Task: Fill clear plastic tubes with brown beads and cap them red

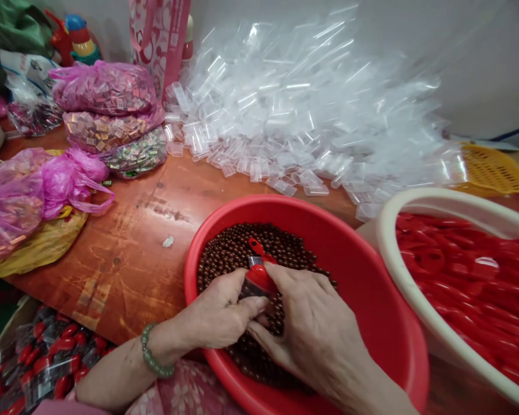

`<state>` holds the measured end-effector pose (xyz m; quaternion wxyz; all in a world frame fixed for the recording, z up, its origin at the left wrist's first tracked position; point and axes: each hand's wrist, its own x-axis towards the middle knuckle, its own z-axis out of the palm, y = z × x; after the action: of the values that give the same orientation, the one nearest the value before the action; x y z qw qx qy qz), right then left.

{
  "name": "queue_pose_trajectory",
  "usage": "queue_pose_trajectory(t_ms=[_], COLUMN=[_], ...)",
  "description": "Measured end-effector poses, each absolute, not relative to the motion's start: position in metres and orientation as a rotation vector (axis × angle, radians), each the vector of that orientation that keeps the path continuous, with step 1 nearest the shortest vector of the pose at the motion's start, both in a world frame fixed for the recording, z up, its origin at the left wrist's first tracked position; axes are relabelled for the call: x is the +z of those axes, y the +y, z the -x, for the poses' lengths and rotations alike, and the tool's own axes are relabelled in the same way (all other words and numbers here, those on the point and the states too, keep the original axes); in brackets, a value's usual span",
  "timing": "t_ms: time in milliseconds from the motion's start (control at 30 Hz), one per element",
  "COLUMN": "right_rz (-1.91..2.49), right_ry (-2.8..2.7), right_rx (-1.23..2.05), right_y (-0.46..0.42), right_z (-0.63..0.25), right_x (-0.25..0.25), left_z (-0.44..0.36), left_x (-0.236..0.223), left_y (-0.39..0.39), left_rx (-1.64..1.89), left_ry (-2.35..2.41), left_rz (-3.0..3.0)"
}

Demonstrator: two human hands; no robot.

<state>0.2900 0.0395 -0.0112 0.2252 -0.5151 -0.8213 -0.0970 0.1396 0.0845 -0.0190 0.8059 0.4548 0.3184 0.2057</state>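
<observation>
My left hand, with a green bead bracelet at the wrist, is closed around a small red plastic case with a clear sleeve. From the other side, my right hand grips the same case between thumb and fingers. Both hands are over a red basin that holds many small, shiny brown balls. Just beyond the fingertips shows a red strip with a hole in its end; whether it joins the case I cannot tell. My fingers hide the case's lower part.
Clear plastic sleeves are heaped at the back. A cream tub of red plastic parts stands right. Pink bags of small pieces lie left on the wooden table. Red-and-clear cases fill a box lower left.
</observation>
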Motion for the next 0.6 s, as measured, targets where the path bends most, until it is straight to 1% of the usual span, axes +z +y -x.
queue_pose_trajectory(t_ms=[100, 200, 400, 600], right_rz=[1.398, 1.337, 1.231, 1.273], right_ry=[-2.296, -2.307, -2.315, -2.297], right_rx=[-0.408, -0.479, -0.48, -0.413], right_y=[0.0411, 0.0432, 0.0446, 0.0382], right_z=[-0.2869, -0.2875, -0.2917, -0.2892], right_x=[-0.0156, -0.0168, -0.0152, -0.0168], left_z=[-0.1409, -0.141, -0.1407, -0.1389], left_x=[-0.018, -0.0157, -0.0149, -0.0178], left_y=[0.085, 0.0852, 0.0838, 0.0828], left_rx=[0.486, 0.459, 0.438, 0.415], left_ry=[0.666, 0.637, 0.606, 0.62], left_rz=[-0.974, -0.927, -0.956, -1.161])
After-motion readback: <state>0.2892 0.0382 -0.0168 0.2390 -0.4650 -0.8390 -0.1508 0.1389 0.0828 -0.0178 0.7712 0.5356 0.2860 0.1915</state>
